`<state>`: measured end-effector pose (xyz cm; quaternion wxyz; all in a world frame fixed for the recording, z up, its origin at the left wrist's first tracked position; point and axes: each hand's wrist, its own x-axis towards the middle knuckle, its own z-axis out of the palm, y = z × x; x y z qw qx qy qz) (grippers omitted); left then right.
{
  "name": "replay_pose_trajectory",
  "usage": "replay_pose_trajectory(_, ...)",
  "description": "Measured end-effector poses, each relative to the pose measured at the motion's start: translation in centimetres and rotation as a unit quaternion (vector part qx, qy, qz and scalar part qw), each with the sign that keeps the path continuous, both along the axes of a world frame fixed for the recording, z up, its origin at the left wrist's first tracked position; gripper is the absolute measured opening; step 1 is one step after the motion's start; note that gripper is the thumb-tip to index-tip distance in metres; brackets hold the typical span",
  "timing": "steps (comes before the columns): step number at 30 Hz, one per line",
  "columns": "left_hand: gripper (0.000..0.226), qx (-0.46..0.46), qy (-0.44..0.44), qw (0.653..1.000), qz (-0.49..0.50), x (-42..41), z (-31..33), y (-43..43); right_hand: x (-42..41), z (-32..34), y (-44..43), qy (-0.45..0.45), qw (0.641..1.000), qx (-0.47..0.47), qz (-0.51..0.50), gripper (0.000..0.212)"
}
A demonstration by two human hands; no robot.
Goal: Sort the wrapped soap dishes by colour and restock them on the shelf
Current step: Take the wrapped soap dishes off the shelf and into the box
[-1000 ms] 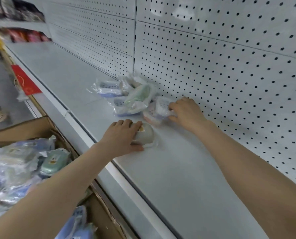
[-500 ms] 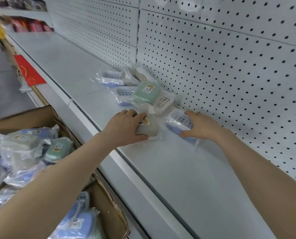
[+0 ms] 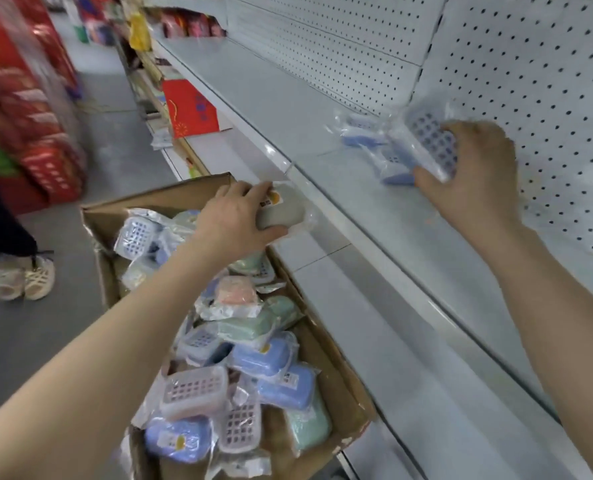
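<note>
My left hand grips a wrapped grey soap dish in the air over the cardboard box, just off the shelf's front edge. My right hand holds a wrapped blue soap dish tilted up above the grey shelf, close to the pegboard back. Another wrapped blue dish lies on the shelf just left of it. The box holds several wrapped dishes in blue, green, pink and grey.
A white pegboard wall backs the shelf. A red carton stands on a lower shelf to the left. Someone's sandalled feet stand in the aisle, beside red stacked goods.
My left hand has pulled the grey dish off the shelf and back over the box. My right hand has lifted the blue dish off the shelf. The view has swung left.
</note>
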<state>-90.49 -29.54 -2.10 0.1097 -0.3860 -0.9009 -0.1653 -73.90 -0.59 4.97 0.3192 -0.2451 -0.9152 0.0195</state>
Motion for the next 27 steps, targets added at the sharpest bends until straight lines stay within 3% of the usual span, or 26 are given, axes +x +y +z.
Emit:
replay_pose_trajectory(5, 0.081, -0.030, -0.060, 0.994, 0.084, -4.1, -3.8, -8.6, -5.3, -6.7, -11.2, -0.044, 0.988, 0.027, 0.148, 0.063)
replay_pose_trajectory(8, 0.081, -0.065, -0.099, 0.984, 0.133, -5.1, -6.6, -12.7, -7.5, -12.2, -14.3, -0.159, 0.968, -0.009, 0.192, 0.062)
replay_pose_trajectory(11, 0.084, -0.098, -0.133, 0.971, 0.171, -5.6, -9.4, -15.6, -10.7, -17.3, -15.8, -0.315, 0.922, -0.081, 0.211, 0.057)
replay_pose_trajectory(15, 0.084, -0.127, -0.171, 0.958, 0.194, -5.3, -13.0, -18.0, -16.9, -21.6, -17.0, -0.407, 0.874, -0.097, 0.245, 0.052)
replay_pose_trajectory(19, 0.083, -0.141, -0.194, 0.950, 0.201, -4.5, -16.4, -18.6, -22.6, -25.5, -18.8, -0.442, 0.842, -0.093, 0.294, 0.049)
replay_pose_trajectory(27, 0.092, -0.164, -0.190, 0.953, 0.169, -4.5, -19.1, -18.0, -26.8, -28.5, -19.7, -0.436, 0.841, -0.087, 0.307, 0.057)
